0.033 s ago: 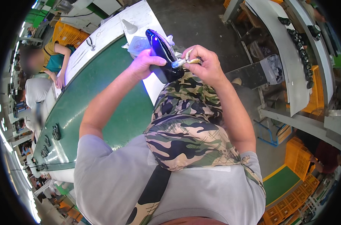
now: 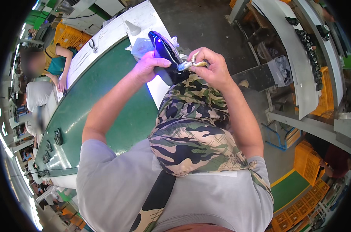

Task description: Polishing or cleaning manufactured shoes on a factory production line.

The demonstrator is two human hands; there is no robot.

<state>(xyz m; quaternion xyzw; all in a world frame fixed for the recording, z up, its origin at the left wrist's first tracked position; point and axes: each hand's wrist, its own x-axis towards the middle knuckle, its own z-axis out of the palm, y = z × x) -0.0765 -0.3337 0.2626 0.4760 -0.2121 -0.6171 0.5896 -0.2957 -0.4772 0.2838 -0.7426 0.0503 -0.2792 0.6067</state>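
Glossy black shoe point(image 2: 166, 52) sits clamped in our left hand point(image 2: 148, 65) above our camouflage-clad knee, beside the green conveyor belt point(image 2: 106, 100), its long axis running up-left to down-right, lower end meeting our right hand point(image 2: 212, 67), closed on a small pale tool point(image 2: 191, 63).

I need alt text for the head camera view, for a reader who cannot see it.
The left hand holds a glossy black moulded part above camouflage-trousered knees, while the right hand presses a small pale cloth against it. A green conveyor belt runs at the left, with another seated person beside it.
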